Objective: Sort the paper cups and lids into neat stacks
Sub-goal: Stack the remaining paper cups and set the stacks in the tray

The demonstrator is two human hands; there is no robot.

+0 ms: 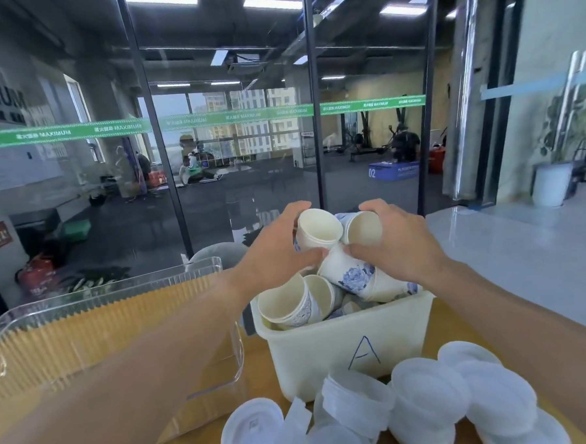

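Curling round a paper cup [318, 230]: left hand [275, 253], fingers [297, 208] over the far rim, thumb under the near side, mouth of the cup facing the camera. Gripping a second cup [362, 232] the same way: right hand [399, 241], fingers [369, 206] hooked over the top, thumb pressing below. Neither hand released; both clenched on a cup, the two rims touching or nearly so.

Resting just beneath: a flowered cup [359, 276] lying on its side atop the heap, and nested cups [289, 305] leaning at the left wall of the cream bin [342, 348] marked A. Standing near the front edge of the wooden surface [446, 319]: that bin, with the clear ribbed box [103, 320] to its left.

Sprawling along the front edge, partly stacked: the white lids [426, 398].

Risking, judging from here: crushing thin paper walls by squeezing too hard; dragging the flowered cup out and over the bin wall while lifting; jamming one cup crookedly into the other; knocking lids off the front edge with a forearm.
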